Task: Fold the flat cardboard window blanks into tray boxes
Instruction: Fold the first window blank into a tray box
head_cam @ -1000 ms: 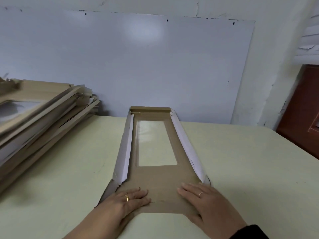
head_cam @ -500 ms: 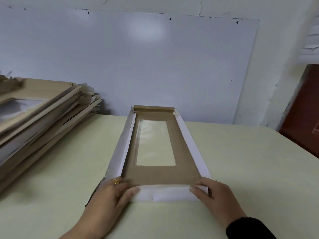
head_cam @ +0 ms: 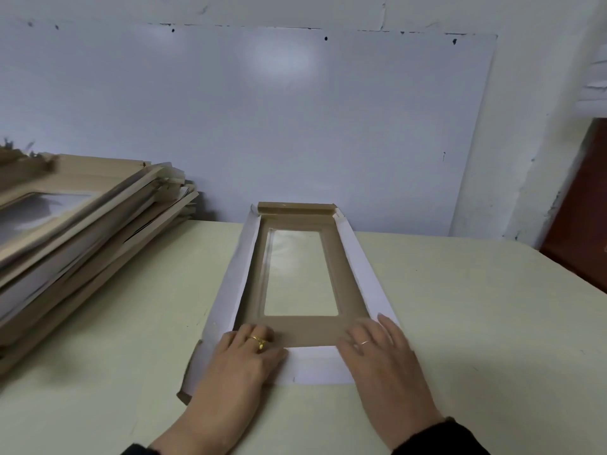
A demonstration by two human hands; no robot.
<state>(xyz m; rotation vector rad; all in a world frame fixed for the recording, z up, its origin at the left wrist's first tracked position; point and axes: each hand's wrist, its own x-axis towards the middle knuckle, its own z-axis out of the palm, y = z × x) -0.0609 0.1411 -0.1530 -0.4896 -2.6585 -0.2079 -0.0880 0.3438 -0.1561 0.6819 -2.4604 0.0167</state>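
A long brown cardboard window blank [head_cam: 297,330] lies lengthwise on the pale table [head_cam: 460,323], with a clear film window in its middle. Its white-backed long side flaps stand up on both sides, and its far end flap is folded over. The near end flap is raised, white face toward me. My left hand [head_cam: 243,359] grips the near left corner, fingers curled over the flap onto the brown inside. My right hand [head_cam: 377,349] lies over the near right corner, fingers extended onto the brown panel.
A tall slanted stack of cardboard window pieces [head_cam: 75,231] fills the table's left side. A white board [head_cam: 230,110] leans on the wall right behind the blank. A dark red door [head_cam: 584,218] stands at the far right.
Both hands lifted the near end flap from flat to upright, then reached over it, fingers now pressing on the brown inside. The side flaps stand more upright than a second ago.
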